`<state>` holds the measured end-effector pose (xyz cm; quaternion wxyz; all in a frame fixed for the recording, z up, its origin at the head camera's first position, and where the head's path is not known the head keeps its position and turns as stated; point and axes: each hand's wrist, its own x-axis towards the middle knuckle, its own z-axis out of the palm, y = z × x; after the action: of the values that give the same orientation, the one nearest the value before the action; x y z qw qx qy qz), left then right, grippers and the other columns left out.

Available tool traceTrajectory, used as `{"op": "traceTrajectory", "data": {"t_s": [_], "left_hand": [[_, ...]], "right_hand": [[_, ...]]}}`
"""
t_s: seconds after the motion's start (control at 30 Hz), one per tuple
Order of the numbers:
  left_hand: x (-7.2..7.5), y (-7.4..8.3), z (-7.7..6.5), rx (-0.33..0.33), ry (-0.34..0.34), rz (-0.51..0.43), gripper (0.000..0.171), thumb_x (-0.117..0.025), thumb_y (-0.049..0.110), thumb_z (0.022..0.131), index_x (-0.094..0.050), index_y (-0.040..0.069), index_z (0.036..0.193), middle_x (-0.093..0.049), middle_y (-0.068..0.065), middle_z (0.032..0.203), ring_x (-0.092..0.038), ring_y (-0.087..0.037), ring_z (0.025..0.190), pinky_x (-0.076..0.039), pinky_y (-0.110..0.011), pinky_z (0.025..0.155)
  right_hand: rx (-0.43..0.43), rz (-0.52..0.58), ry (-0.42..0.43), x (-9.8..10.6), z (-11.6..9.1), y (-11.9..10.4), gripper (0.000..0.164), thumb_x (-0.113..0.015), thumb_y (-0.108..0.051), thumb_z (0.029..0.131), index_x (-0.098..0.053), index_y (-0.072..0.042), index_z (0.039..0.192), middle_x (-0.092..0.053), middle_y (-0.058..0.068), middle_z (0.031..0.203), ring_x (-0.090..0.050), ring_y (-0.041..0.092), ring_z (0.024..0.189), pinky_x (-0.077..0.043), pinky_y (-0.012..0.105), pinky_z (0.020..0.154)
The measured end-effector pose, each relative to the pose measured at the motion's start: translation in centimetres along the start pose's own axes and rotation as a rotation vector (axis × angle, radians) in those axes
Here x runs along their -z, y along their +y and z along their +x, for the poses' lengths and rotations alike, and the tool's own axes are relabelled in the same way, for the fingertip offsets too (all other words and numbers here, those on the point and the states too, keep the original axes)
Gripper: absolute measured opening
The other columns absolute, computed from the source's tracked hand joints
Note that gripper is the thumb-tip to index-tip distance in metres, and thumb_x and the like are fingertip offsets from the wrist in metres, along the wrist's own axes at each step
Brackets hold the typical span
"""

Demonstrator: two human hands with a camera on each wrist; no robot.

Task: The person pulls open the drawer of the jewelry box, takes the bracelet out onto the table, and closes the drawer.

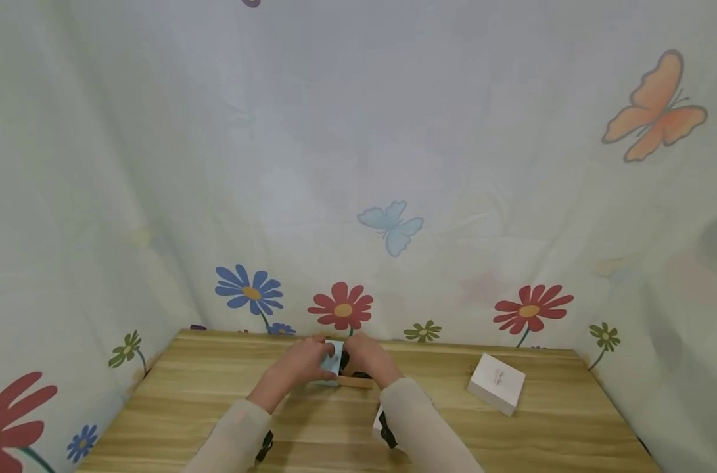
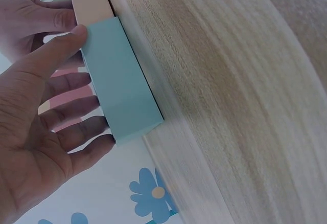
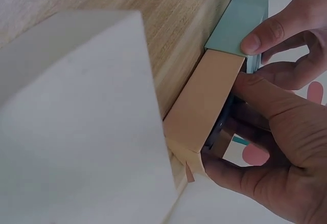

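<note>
A light blue box cover (image 2: 122,81) lies near the back of the table, with a peach inner tray (image 3: 204,98) sticking out of its right end. My left hand (image 1: 301,361) grips the cover, thumb on its near edge and fingers along the far side. Over the tray bends my right hand (image 1: 367,358), its thumb by the seam with the cover and its fingers curled round the tray's far right corner. Some fingers dip inside, beside a dark object (image 3: 219,124) mostly hidden by the hand and tray wall. A small flap hangs loose at the tray's right end.
To the right stands a white box (image 1: 498,381) with small print on its lid. Another white box (image 3: 87,116) is close to the right wrist, partly covered by the sleeve in the head view. Behind the wooden table (image 1: 216,368) hangs a flowered curtain (image 1: 311,164).
</note>
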<state>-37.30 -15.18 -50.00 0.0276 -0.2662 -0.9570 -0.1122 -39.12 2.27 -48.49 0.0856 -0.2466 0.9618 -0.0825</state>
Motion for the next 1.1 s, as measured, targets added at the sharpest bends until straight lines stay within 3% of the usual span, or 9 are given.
{"op": "traceTrajectory", "data": {"t_s": [0.27,0.67,0.8,0.97,1.1], "left_hand": [[0.1,-0.1,-0.2,0.005,0.001,0.003,0.044,-0.089,0.04,0.077,-0.074,0.012,0.106,-0.064,-0.006,0.105,-0.06,-0.022,0.085,-0.053,-0.042,0.078],[-0.3,-0.3,-0.1,-0.008,-0.008,-0.024,0.044,-0.088,0.042,0.077,-0.075,0.013,0.108,-0.065,-0.005,0.109,-0.059,-0.019,0.087,-0.054,-0.038,0.08],[-0.6,-0.2,0.0,0.001,-0.016,-0.015,0.045,-0.088,0.044,0.077,-0.075,0.014,0.109,-0.065,-0.005,0.11,-0.06,-0.019,0.087,-0.054,-0.038,0.081],[-0.4,0.0,0.3,0.012,-0.029,-0.018,0.047,-0.088,0.043,0.078,-0.074,0.012,0.111,-0.066,-0.006,0.111,-0.06,-0.02,0.089,-0.054,-0.041,0.084],[0.0,-0.1,0.3,0.025,-0.035,-0.01,0.048,-0.088,0.042,0.078,-0.075,0.011,0.112,-0.066,-0.004,0.108,-0.058,-0.019,0.087,-0.054,-0.04,0.084]], "right_hand": [[-0.071,-0.006,-0.025,0.2,0.6,-0.9,0.024,-0.088,-0.017,0.079,-0.065,-0.011,0.073,-0.053,-0.002,0.065,-0.041,0.013,0.059,-0.038,0.028,0.056],[-0.082,-0.2,0.045,-0.5,1.2,-1.4,0.034,-0.092,-0.029,0.071,-0.062,-0.013,0.066,-0.055,-0.003,0.068,-0.048,0.015,0.063,-0.047,0.032,0.064],[-0.07,-0.221,0.072,-0.5,1.0,-0.9,0.039,-0.092,-0.032,0.068,-0.057,-0.015,0.065,-0.053,-0.003,0.067,-0.046,0.015,0.061,-0.045,0.035,0.068],[-0.104,-0.152,0.058,1.3,-0.3,-1.0,0.037,-0.09,-0.029,0.072,-0.056,-0.016,0.066,-0.052,-0.002,0.069,-0.044,0.017,0.061,-0.039,0.034,0.059],[-0.105,-0.051,0.062,2.7,-1.1,-1.2,0.032,-0.092,-0.027,0.072,-0.064,-0.014,0.081,-0.053,-0.001,0.078,-0.048,0.02,0.068,-0.04,0.033,0.057]]}}
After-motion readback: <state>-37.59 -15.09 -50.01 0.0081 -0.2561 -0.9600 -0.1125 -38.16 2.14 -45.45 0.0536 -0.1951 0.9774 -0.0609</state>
